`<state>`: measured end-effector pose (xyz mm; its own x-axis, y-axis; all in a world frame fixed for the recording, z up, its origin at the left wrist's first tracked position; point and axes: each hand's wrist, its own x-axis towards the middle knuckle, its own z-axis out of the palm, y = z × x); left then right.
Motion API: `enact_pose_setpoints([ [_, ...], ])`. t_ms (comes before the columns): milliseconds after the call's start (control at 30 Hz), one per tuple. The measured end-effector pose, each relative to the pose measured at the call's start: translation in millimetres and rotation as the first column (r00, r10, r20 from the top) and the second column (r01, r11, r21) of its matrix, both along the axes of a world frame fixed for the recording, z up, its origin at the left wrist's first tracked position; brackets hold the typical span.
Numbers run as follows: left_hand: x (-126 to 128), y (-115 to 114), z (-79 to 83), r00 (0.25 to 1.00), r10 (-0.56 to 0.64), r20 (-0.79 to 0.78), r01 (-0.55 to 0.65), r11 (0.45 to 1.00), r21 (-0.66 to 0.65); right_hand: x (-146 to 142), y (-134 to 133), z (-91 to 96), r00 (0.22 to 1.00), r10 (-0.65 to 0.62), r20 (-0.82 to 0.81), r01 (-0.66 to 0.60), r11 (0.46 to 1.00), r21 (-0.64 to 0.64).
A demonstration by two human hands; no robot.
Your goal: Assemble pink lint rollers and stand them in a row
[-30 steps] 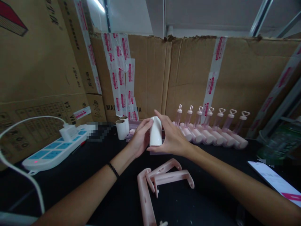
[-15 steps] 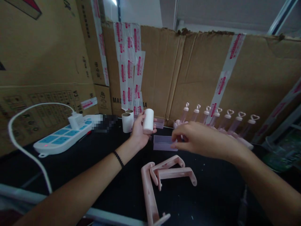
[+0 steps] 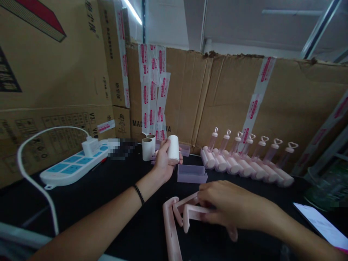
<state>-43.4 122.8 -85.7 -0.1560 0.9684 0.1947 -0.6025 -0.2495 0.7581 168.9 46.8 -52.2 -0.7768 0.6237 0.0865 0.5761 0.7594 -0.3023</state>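
Head view: white roll [image 3: 173,149] held upright off black table [image 3: 114,195], left hand [image 3: 162,159] fingers clamped round it. Right hand [image 3: 231,206] laid on pink handles [image 3: 187,212] near front edge, fingers curled together over topmost one. Clear tray [image 3: 191,174] between hands.

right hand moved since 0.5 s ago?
Yes. The right hand dropped from beside the clear tray toward the person, now resting on the pink handles.

Right hand [image 3: 231,210] hides pink handle [image 3: 194,211] ends; phone [image 3: 320,224] cut by right edge.
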Motion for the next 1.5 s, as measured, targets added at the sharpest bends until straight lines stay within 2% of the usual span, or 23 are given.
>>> enact_pose_setpoints([
  [100,4,-1,-0.8,0.999,0.022,-0.039,-0.021,1.0,0.003,8,8,24.4,0.998,0.035,-0.054,-0.044,0.983,-0.177],
  [200,9,-3,0.8,0.998,0.04,-0.041,-0.041,0.999,-0.01,10,22,35.0,0.941,-0.071,-0.332,-0.08,0.903,-0.422],
  [300,12,-5,3.0,0.999,0.036,-0.023,-0.037,0.999,-0.016,3,36,31.0,0.778,-0.289,-0.558,-0.093,0.824,-0.558],
  [400,14,-8,4.8,0.998,0.0,-0.056,0.0,1.0,0.002,-11,51,21.7,0.604,-0.465,-0.648,-0.031,0.798,-0.602],
  [467,16,-10,5.7,0.997,-0.005,-0.081,0.006,1.0,0.009,-21,61,14.9,0.521,-0.511,-0.684,0.027,0.811,-0.585],
  [533,17,-13,6.4,0.995,0.011,-0.103,-0.009,1.0,0.012,-30,71,7.9,0.488,-0.501,-0.715,0.121,0.85,-0.513],
  [600,19,-14,6.8,0.991,0.016,-0.13,-0.013,1.0,0.02,-38,80,0.8,0.494,-0.467,-0.734,0.222,0.883,-0.413],
  [700,21,-15,6.3,0.987,0.016,-0.16,-0.009,0.999,0.043,-46,89,-8.4,0.507,-0.441,-0.741,0.3,0.896,-0.328],
  [833,22,-14,3.6,0.982,0.03,-0.184,-0.019,0.998,0.06,-53,90,-14.5,0.48,-0.45,-0.753,0.317,0.889,-0.329],
  [1000,24,-12,-0.2,0.972,0.046,-0.23,-0.029,0.997,0.077,-58,83,-17.4,0.442,-0.461,-0.769,0.281,0.886,-0.369],
  [1200,25,-16,-0.2,0.96,0.042,-0.275,-0.015,0.995,0.102,-58,79,-19.9,0.408,-0.461,-0.788,0.334,0.879,-0.341],
  [1367,25,-18,0.4,0.952,0.006,-0.305,0.039,0.989,0.143,-57,75,-16.2,0.426,-0.478,-0.768,0.432,0.853,-0.292],
  [1500,22,-18,-0.5,0.947,-0.006,-0.32,0.058,0.986,0.154,-58,74,-16.0,0.43,-0.483,-0.763,0.432,0.852,-0.296],
])
